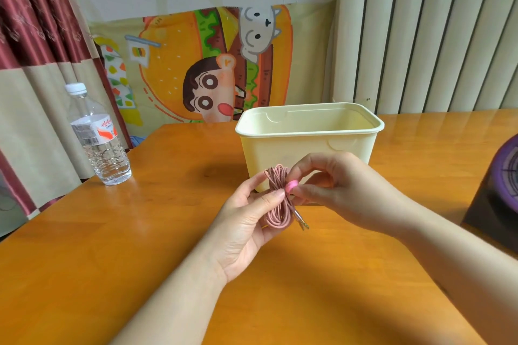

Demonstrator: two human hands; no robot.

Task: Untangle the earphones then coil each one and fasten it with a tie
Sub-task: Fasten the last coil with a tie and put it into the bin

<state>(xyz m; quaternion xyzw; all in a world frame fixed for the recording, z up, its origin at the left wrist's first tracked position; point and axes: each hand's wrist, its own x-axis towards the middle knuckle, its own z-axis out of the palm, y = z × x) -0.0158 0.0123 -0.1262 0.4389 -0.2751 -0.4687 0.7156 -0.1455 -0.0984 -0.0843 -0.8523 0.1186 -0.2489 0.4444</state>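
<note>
Earphone coil (pixel 276 206) gripped by left hand (pixel 246 224); right hand (pixel 333 185) pinches tie (pixel 291 185); tub (pixel 294 148) behind, bottle (pixel 98 134) left.

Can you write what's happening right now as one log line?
left hand: holds coiled pink earphone | right hand: pinches pink tie at coil | stage: fastening

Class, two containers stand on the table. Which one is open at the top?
The cream tub at mid-table: it has no lid. The clear water bottle at the left wears its white cap.
</note>
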